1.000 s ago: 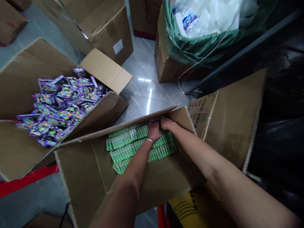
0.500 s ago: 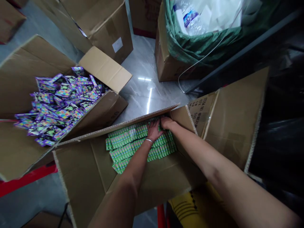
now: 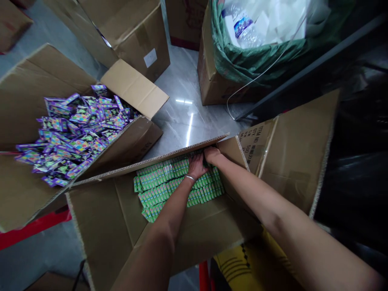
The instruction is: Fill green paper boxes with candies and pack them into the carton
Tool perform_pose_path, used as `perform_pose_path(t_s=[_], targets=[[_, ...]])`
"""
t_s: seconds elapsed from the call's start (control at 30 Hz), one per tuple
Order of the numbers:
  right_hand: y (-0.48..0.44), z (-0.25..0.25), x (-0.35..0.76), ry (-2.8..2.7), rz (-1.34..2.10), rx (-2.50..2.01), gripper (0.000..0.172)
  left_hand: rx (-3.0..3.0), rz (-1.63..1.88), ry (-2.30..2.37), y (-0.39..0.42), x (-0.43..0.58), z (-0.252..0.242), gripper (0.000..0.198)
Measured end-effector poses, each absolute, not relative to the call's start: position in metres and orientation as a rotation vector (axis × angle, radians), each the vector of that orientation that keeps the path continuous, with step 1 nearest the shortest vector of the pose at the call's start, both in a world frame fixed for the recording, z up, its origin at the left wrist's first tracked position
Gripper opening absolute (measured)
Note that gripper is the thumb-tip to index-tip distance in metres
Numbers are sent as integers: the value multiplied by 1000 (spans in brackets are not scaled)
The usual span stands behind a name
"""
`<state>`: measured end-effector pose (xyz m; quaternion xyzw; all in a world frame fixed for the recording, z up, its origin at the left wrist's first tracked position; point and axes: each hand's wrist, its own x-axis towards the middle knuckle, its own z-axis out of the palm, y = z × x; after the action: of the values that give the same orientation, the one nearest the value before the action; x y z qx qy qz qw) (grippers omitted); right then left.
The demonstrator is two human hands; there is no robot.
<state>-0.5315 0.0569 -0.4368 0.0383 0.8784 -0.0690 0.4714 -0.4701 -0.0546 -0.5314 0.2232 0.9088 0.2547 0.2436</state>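
Inside a large open cardboard box (image 3: pixel 212 222), small green packets (image 3: pixel 154 196) stand on edge in several neat rows. My left hand (image 3: pixel 197 165), with a silver bangle at its wrist, lies over the farthest rows. Its fingers are stretched toward the far wall and the thumb sticks out to the right. Just beside it, in the far right corner, my right hand (image 3: pixel 211 154) is bent with its fingers curled down among the packets. The fingertips are hidden, so what they grip cannot be made out.
To the left, another open box (image 3: pixel 139 135) holds a heap of purple packets (image 3: pixel 81 129). A green bag (image 3: pixel 233 64) with a plastic bottle (image 3: pixel 242 24) and white scraps lines a box at the back. A thin cord (image 3: pixel 257 74) hangs down its side. Yellow cloth (image 3: pixel 236 262) shows below.
Both hands stay at the far right corner of the box with only a slight shift. The left fingers look a little closer together. The view has moved very slightly.
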Motion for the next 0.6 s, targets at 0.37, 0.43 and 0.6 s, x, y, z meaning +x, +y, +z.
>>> perform_pose_path(t_s=[0.37, 0.43, 0.6], targets=[[57, -420, -535, 2158, -113, 46, 36, 690, 723, 2424, -48, -474, -529, 81], [58, -419, -535, 2161, -113, 30, 36, 702, 717, 2420, -48, -475, -529, 81], [59, -421, -535, 2169, -121, -1, 36, 726, 683, 2407, -52, -478, -526, 79]])
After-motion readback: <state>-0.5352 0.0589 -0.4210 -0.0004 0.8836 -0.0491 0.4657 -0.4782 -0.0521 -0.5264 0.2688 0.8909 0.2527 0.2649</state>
